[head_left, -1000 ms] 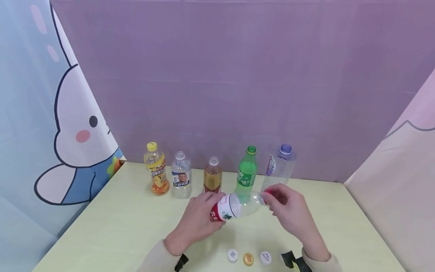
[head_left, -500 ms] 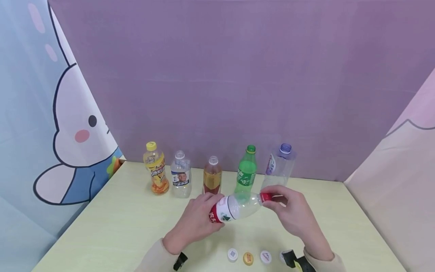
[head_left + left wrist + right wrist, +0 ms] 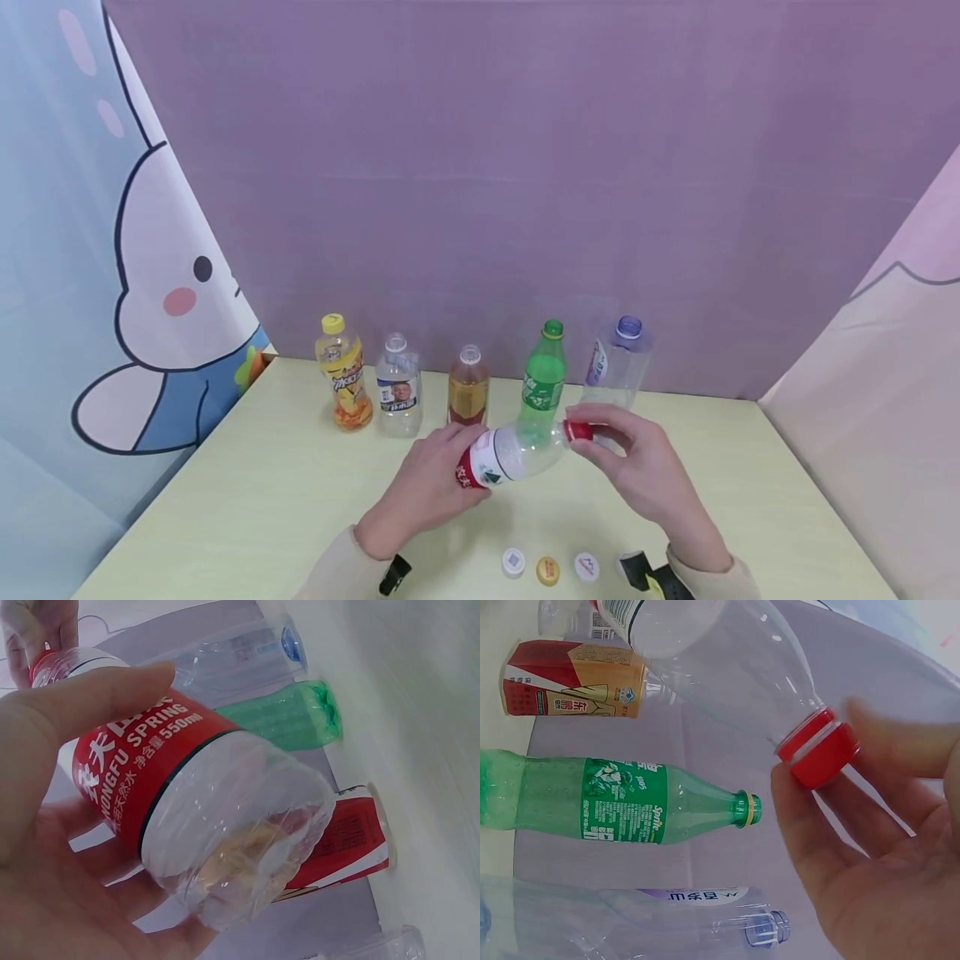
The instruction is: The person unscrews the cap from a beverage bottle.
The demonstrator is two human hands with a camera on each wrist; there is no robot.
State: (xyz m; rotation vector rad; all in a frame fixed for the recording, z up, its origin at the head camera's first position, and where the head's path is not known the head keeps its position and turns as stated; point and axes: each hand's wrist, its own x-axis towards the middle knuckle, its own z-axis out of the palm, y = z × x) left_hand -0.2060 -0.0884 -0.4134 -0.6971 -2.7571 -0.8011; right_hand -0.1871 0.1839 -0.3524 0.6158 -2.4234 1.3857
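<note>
My left hand [image 3: 427, 487] grips a clear plastic water bottle [image 3: 528, 452] round its lower part, over the red and white label [image 3: 142, 754]. The bottle lies tilted in the air above the table, base to the left and neck to the right. On its mouth sits a red cap [image 3: 825, 754], with a narrow gap between the cap and the red ring below it. My right hand [image 3: 637, 467] holds this cap between thumb and fingers; the thumb is blurred in the right wrist view.
Behind the hands stand a yellow-capped bottle [image 3: 345, 379], a clear bottle [image 3: 400, 392], an amber bottle [image 3: 468, 392], an uncapped green Sprite bottle [image 3: 543, 375] and a bluish bottle [image 3: 618, 367]. Near the front lie a yellow cap [image 3: 548, 571] and white caps [image 3: 513, 562], one partly hidden by the right wrist strap.
Both hands and the bottle have shifted slightly left. The right fingers have changed position on the red cap, which was mostly covered a second ago and shows more now.
</note>
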